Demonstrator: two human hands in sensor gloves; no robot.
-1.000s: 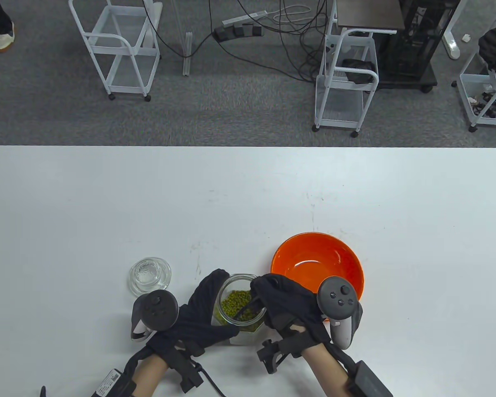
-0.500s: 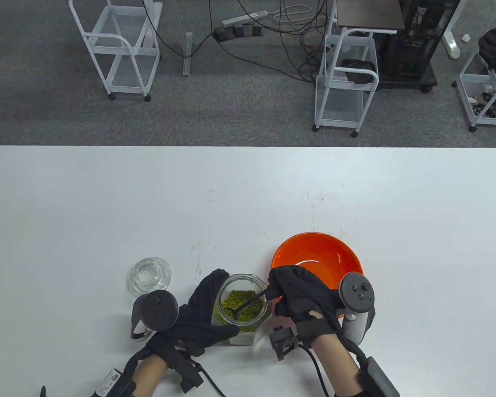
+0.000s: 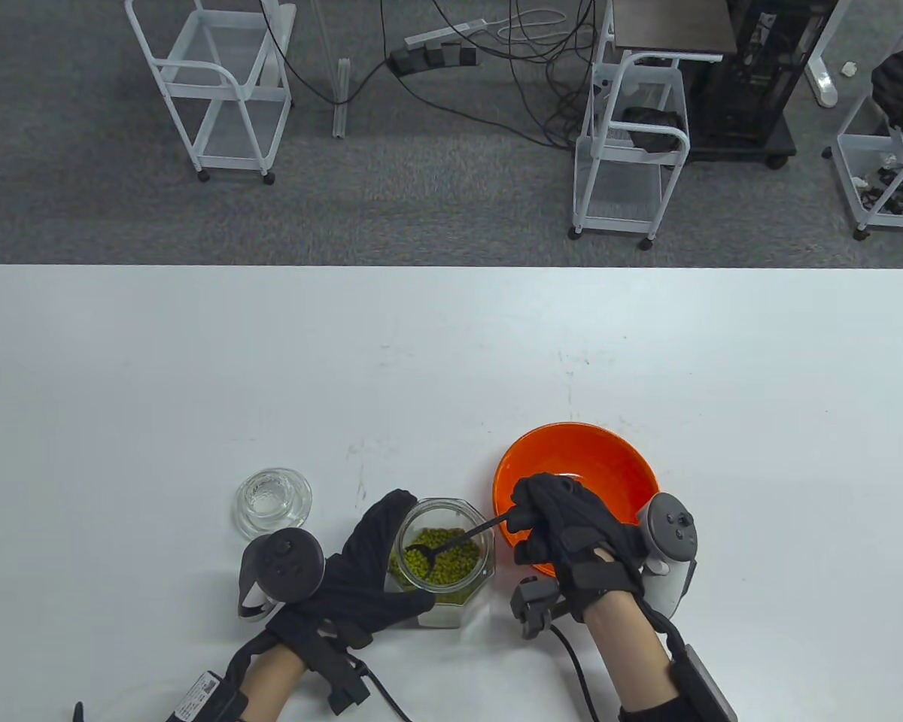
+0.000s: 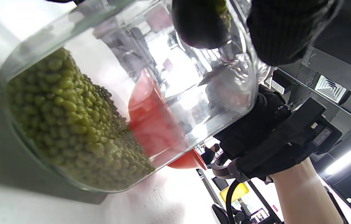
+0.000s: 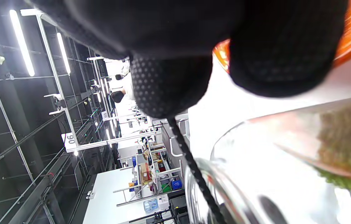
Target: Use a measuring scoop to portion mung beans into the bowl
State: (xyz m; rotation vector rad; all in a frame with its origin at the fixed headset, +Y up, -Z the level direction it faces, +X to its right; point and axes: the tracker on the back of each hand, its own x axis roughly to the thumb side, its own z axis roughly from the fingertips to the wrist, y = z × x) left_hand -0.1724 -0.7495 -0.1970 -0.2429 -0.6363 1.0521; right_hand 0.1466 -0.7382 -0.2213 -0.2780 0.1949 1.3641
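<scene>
**Scoop loaded in the jar, bowl just behind the grip**

The right hand [image 3: 564, 526] has its fingers curled round the end of the black measuring scoop [image 3: 451, 543], a closed pinch on the handle. From that grip the scoop's long axis runs away to the left and slightly toward the person, handle crossing the rim of the glass jar [image 3: 440, 553] and the cup end sitting inside the mouth with mung beans [image 3: 451, 560] in and around it. The orange bowl [image 3: 579, 462] lies directly behind and partly under the same grip, on the far side of it from the person, its near rim touching or almost touching the jar's right side. So the coming move, as I judge it, is a lift clear of the jar rim and a short swing away from the jar, keeping the cup level so that nothing spills between the two vessels.

The left hand [image 3: 369, 564] is wrapped round the jar's left side, fingers curled against the glass, holding it tilted on the bench [image 3: 196, 376]; the left wrist view shows the beans [image 4: 69, 124] banked to one side. It is the steadying hand. The right one is nearer the bowl.

A glass lid [image 3: 272, 502] rests beyond the left grip, well apart from the jar.

Hard to make out: how full the cup is, since beans below blend with beans in it. The right hand covers the bowl's near part. The right wrist view is mostly glove, showing only a strip of handle [image 5: 191, 168].
</scene>
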